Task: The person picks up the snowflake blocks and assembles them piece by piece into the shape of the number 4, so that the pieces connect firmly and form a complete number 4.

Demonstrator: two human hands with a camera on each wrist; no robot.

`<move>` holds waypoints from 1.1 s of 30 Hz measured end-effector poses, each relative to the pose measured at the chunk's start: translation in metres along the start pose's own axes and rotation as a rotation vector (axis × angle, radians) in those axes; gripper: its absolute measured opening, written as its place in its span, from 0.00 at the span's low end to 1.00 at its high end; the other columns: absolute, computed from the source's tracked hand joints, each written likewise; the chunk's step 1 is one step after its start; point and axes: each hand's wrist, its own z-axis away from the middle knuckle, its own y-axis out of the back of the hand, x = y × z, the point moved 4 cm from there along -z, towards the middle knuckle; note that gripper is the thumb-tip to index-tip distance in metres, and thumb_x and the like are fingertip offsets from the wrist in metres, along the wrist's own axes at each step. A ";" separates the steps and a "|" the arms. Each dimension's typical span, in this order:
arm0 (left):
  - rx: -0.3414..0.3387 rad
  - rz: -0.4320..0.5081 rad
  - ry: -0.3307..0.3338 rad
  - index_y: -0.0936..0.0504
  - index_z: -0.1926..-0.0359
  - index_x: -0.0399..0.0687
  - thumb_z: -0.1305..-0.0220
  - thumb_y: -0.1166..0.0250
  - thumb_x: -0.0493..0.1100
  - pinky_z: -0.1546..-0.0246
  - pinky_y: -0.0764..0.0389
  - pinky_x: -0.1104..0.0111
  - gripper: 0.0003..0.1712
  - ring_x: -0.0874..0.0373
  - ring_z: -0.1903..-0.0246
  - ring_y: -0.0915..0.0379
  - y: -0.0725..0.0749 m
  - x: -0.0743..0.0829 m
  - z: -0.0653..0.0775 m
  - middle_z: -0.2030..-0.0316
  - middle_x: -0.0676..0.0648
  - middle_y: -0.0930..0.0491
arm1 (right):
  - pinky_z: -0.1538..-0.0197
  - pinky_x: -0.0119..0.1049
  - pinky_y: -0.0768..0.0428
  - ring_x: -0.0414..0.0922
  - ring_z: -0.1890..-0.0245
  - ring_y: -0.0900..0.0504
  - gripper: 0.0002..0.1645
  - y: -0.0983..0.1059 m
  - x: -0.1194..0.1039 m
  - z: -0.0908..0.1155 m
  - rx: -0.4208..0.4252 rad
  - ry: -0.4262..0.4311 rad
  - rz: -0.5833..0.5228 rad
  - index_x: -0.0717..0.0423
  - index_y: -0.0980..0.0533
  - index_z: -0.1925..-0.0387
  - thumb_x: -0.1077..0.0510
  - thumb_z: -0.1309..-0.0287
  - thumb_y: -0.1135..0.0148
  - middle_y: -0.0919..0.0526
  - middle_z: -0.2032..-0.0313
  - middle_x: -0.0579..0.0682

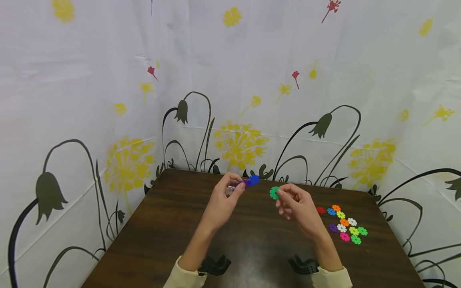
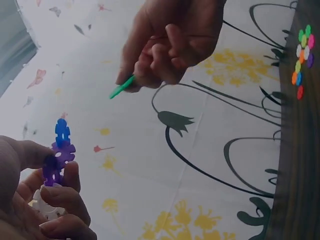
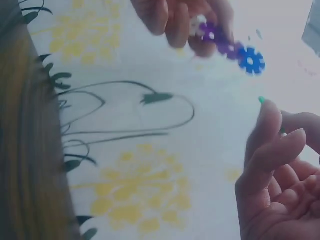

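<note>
My left hand (image 1: 222,200) holds a joined chain of notched plastic discs (image 2: 63,152), pinched between thumb and fingers above the table. Blue is the outermost disc, followed by purple ones, and a white one (image 2: 49,205) sits partly hidden in the curled fingers. To the right, my right hand (image 1: 297,206) pinches a single green notched disc (image 1: 275,193) between thumb and index finger. That disc shows edge-on in the left wrist view, and only a sliver of it appears in the right wrist view. A gap separates the green disc from the blue end of the chain.
Several loose notched discs (image 1: 344,222) in red, blue, orange, yellow, white, purple, pink and green lie flat on the dark wooden table (image 1: 173,224), right of my right hand. Behind the table's far edge hangs a white curtain (image 1: 230,72) printed with flowers.
</note>
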 end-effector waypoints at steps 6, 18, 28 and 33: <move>-0.045 0.003 0.013 0.21 0.50 0.51 0.19 0.38 0.46 0.58 0.22 0.64 0.05 0.53 0.57 0.18 -0.003 0.005 0.004 0.55 0.41 0.16 | 0.73 0.33 0.18 0.47 0.78 0.23 0.13 -0.014 -0.026 -0.008 0.069 0.145 0.102 0.63 0.21 0.51 0.54 0.19 0.41 0.16 0.70 0.53; -0.096 -0.040 0.041 0.20 0.50 0.55 0.19 0.37 0.46 0.63 0.21 0.66 0.03 0.54 0.60 0.19 -0.004 0.009 0.014 0.54 0.45 0.17 | 0.74 0.32 0.21 0.46 0.78 0.25 0.06 -0.018 -0.040 -0.009 0.031 0.251 0.159 0.61 0.20 0.52 0.62 0.20 0.41 0.16 0.71 0.54; -0.110 -0.039 0.051 0.21 0.49 0.54 0.19 0.37 0.46 0.65 0.24 0.69 0.04 0.54 0.62 0.20 -0.004 0.006 0.016 0.53 0.43 0.17 | 0.72 0.33 0.20 0.43 0.77 0.24 0.04 -0.015 -0.038 -0.009 -0.041 0.263 0.184 0.57 0.19 0.52 0.63 0.21 0.40 0.16 0.70 0.50; -0.136 -0.068 0.050 0.20 0.49 0.55 0.20 0.36 0.47 0.70 0.29 0.71 0.05 0.56 0.69 0.29 -0.005 0.004 0.017 0.55 0.44 0.18 | 0.69 0.35 0.18 0.51 0.75 0.21 0.03 -0.010 -0.037 -0.007 -0.061 0.231 0.254 0.53 0.19 0.53 0.60 0.22 0.37 0.14 0.69 0.52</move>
